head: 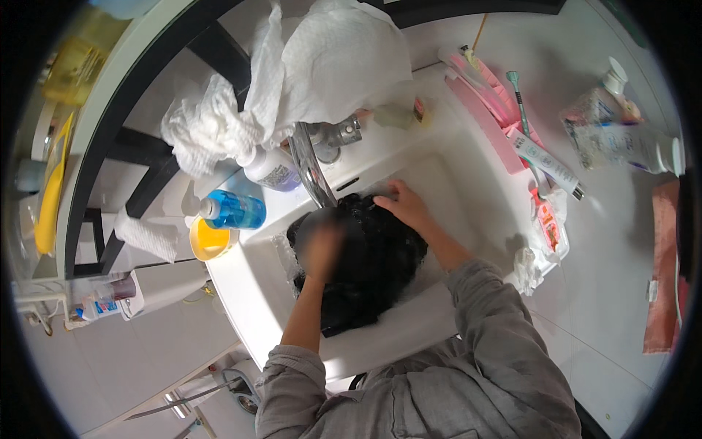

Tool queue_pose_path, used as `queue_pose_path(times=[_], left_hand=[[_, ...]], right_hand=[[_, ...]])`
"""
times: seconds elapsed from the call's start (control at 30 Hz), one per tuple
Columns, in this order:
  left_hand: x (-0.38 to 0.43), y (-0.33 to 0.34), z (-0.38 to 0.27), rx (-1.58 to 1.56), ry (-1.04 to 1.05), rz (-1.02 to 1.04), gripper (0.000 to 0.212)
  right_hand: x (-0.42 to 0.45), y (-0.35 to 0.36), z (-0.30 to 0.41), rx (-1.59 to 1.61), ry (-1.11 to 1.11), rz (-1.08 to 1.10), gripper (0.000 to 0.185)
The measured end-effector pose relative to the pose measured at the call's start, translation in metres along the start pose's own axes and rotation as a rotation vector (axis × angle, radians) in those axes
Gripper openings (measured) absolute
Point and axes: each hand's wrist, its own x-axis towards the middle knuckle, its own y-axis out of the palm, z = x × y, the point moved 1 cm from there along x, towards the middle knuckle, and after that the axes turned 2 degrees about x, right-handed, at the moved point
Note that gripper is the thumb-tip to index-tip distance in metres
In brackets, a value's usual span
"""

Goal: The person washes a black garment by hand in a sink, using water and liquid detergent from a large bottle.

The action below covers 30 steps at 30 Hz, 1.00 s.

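Observation:
A wet black cloth item (pixel 378 263), bunched up, fills much of the white washbasin (pixel 466 164); its exact kind cannot be told. Over the cloth's left part is my left hand (pixel 323 249), too blurred to show its fingers or any grip. My right hand (pixel 408 204) is at the cloth's upper right edge, thumb and fingers apart, the thumb touching the black material. A chrome faucet spout (pixel 312 167) reaches down to the cloth's upper edge. What lies beneath the cloth is hidden.
Left of the faucet stand a blue liquid bottle (pixel 236 209), a white pump bottle (pixel 271 169) and a yellow bowl (pixel 211 241). White towels (pixel 345 60) hang behind. Along the right lie a pink holder (pixel 488 120), a white tube (pixel 545 163) and a red-orange packet (pixel 545 219).

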Motion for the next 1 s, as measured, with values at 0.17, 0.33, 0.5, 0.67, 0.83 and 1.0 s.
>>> queue_pose_path(times=[0.17,0.33,0.5,0.67,0.83,1.0], left_hand=[[-0.021,0.024,0.013,0.079,0.073,-0.426,0.023],[-0.044,-0.044,-0.014,-0.408,-0.044,-0.444,0.021],[-0.070,-0.096,-0.005,-1.026,-0.212,-0.453,0.019],[-0.097,-0.170,-0.033,-1.607,-0.488,-0.348,0.019],[-0.111,-0.160,-0.048,-1.520,-0.380,-0.505,0.019],[-0.108,-0.057,0.003,-0.875,-0.230,-0.600,0.018]], right_hand=[[-0.040,-0.018,-0.009,0.113,0.386,0.111,0.056],[-0.072,-0.048,0.044,0.395,0.362,0.046,0.044],[-0.082,-0.069,0.121,0.195,-0.013,0.114,0.041],[-0.103,-0.103,0.223,0.022,-0.318,0.252,0.034],[-0.107,-0.062,0.255,-0.197,-0.614,0.357,0.032],[-0.068,-0.007,0.178,-0.388,-0.483,0.242,0.045]])
